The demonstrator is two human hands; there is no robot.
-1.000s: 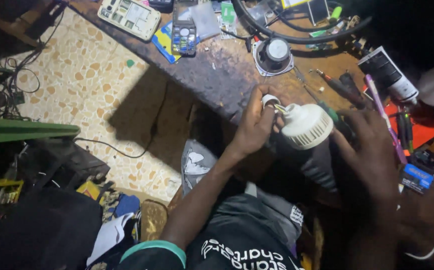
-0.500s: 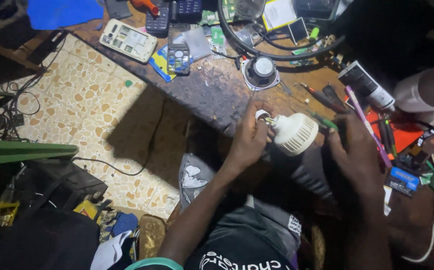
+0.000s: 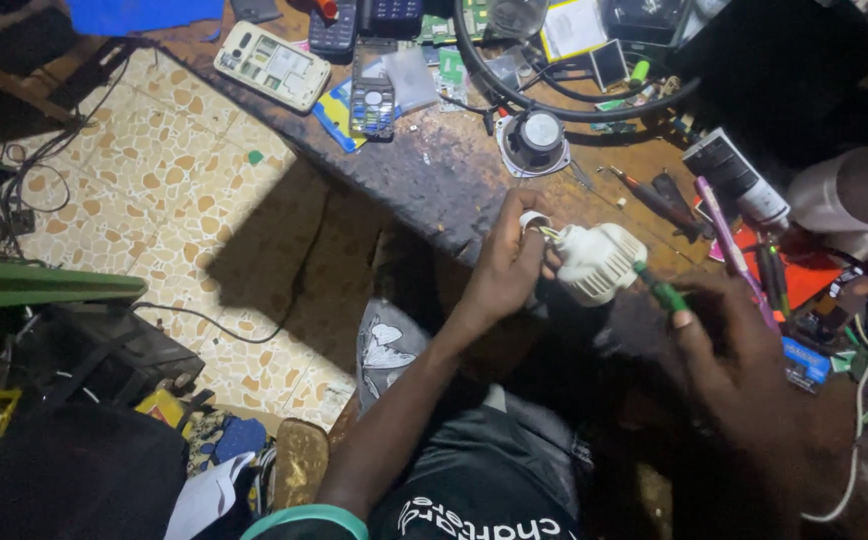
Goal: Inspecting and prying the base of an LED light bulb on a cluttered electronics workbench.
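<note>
I see my left hand (image 3: 509, 270) clamped on the white bulb housing (image 3: 599, 262), which sits just right of its fingers, above the workbench (image 3: 434, 175) edge. My right hand (image 3: 744, 370) grips a green-handled screwdriver (image 3: 659, 290) touching the housing's side.

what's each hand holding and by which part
The left hand grips the white bulb housing at its narrow end. The right hand holds a green-handled tool by the handle, its tip against the housing.
</note>
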